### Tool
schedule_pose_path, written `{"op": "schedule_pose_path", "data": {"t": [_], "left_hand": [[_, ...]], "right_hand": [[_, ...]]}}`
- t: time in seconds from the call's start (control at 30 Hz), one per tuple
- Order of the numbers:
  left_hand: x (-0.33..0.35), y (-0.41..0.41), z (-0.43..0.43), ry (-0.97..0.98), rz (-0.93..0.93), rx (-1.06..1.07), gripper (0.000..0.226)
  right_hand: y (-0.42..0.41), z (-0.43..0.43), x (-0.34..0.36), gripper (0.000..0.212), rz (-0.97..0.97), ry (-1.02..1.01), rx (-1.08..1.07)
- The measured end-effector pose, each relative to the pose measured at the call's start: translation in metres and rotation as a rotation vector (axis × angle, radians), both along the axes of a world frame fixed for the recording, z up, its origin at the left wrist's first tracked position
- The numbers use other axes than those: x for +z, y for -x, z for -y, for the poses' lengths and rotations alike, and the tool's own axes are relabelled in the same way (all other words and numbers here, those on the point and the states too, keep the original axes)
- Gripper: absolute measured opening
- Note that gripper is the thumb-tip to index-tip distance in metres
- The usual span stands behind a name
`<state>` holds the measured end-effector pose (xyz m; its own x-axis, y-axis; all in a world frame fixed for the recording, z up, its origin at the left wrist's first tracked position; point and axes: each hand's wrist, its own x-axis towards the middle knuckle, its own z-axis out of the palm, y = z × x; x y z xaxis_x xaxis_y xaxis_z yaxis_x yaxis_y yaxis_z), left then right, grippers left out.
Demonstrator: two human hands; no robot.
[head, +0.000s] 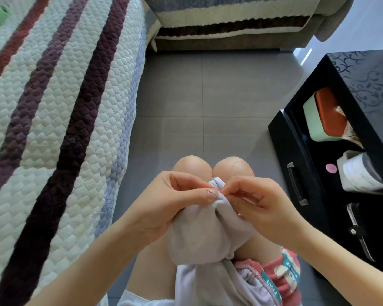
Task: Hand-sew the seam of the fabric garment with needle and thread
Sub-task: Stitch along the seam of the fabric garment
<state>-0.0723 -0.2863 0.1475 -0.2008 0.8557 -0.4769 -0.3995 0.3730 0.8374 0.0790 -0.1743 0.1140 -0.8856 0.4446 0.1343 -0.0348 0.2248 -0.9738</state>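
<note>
Lilac-grey garment (199, 228) bunched over bare knees; left hand (170, 202) pinches its seam fold, right hand (259, 202) pinches needle (211, 191); red thread (252, 172) trails.

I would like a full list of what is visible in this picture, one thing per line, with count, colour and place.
garment: one, pale lilac, on the lap, bunched between both hands
needle: one, dark, through the garment's top fold
thread: one, red, across the right knee
quilted cover: one, cream with dark stripes, left
sofa: one, grey-brown, top
cabinet: one, black, right
box: one, green and orange, inside the cabinet
floor: one, grey tiles, middle
shorts: one, red patterned, bottom right
left hand: one, holds the garment
right hand: one, pinches the needle's end
</note>
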Motion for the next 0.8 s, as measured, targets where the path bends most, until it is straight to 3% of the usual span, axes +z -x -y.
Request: {"op": "schedule_pose_path", "data": {"t": [0.1,0.23,0.37,0.5,0.67,0.8], "left_hand": [[-0.002,-0.002,0.002,0.019,-0.004,0.03,0.016],[-0.001,-0.009,0.002,0.039,-0.038,0.049,0.004],[0.0,-0.012,0.002,0.038,-0.041,0.06,0.01],[0.001,-0.016,0.002,0.027,0.004,0.108,0.007],[-0.004,-0.024,0.0,0.011,-0.066,0.197,0.011],[-0.005,-0.032,0.001,-0.067,-0.187,0.27,0.012]], "right_hand": [[-0.005,0.002,0.001,0.012,0.033,-0.117,-0.058],[-0.013,0.003,0.007,0.028,-0.007,-0.459,-0.243],[-0.006,0.009,0.012,0.019,-0.131,-0.71,-0.283],[0.0,0.011,0.009,0.012,-0.178,-0.692,-0.307],[0.002,0.017,0.011,0.011,-0.326,-0.692,-0.158],[-0.003,0.023,0.007,0.017,-0.33,-0.434,-0.138]]}}
